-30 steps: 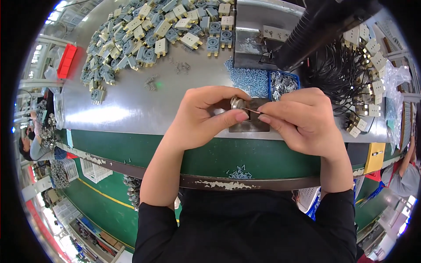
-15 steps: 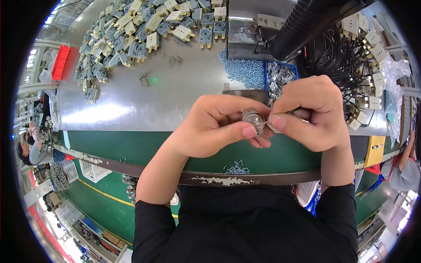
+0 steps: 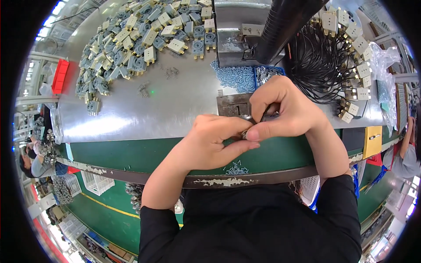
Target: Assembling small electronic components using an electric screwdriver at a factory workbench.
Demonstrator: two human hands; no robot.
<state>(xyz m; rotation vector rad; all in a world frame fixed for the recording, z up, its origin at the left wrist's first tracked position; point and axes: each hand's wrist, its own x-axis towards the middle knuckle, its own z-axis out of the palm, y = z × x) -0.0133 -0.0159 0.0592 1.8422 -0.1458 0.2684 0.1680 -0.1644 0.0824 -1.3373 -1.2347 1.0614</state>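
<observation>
My left hand (image 3: 215,141) is closed on a small round metal part (image 3: 244,135), pinched between thumb and fingers and mostly covered by them now. My right hand (image 3: 285,111) meets it fingertip to fingertip. A thin dark piece (image 3: 265,115) shows inside its curled fingers; whether this is a wire or a tool I cannot tell. Both hands hover over the near edge of the metal bench top, above the green strip. Just beyond them lies a flat metal fixture block (image 3: 232,106), partly covered by my right hand.
Grey-and-cream socket housings (image 3: 144,41) are heaped at the far left, with loose springs (image 3: 170,72) nearby. Blue screws (image 3: 237,79) lie beside a blue tray (image 3: 269,71) of metal bits. Black cables (image 3: 313,63) with plugs sit right of a black column (image 3: 280,30). Small screws (image 3: 237,169) lie near the front edge.
My hands have come closer together and shifted slightly left and toward each other. The round metal part, plainly visible before, is now largely hidden by my fingers. The view has shifted a little.
</observation>
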